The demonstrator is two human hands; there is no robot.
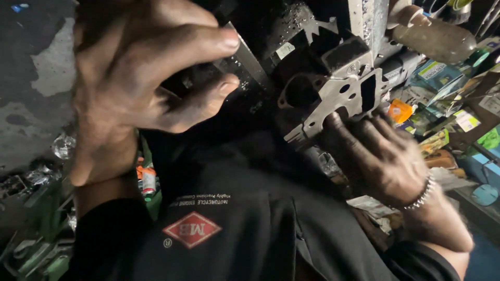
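**Inspector:** Starting with the largest item. A dark garment [245,229] bearing a red diamond patch is filling the lower centre of the frame. Above it, at centre right, a grey metal engine casting [333,93] with bored holes and a flat gasket face is sitting tilted, wet with droplets.

**Clerk:** And the hands?

**Inspector:** The left hand [140,88] is occupying the upper left, fingers curled and spread as if closing toward a flat metal strip [245,57] beside the casting. I cannot tell whether it is gripping anything; the palm side is dark. The right hand [385,156], wearing a beaded metal bracelet [422,192], is pressing its fingers against the casting's lower edge, supporting it from below.

**Clerk:** Step in hand?

**Inspector:** My judgement: the casting is being steadied for handling or inspection. The next move is calling for a firm second hold from the left hand, since the wet metal is likely slippery.

**Clerk:** Surroundings?

**Inspector:** Small coloured cartons [442,104] are crowding the shelves at right; an orange-capped bottle [148,179] is standing lower left.
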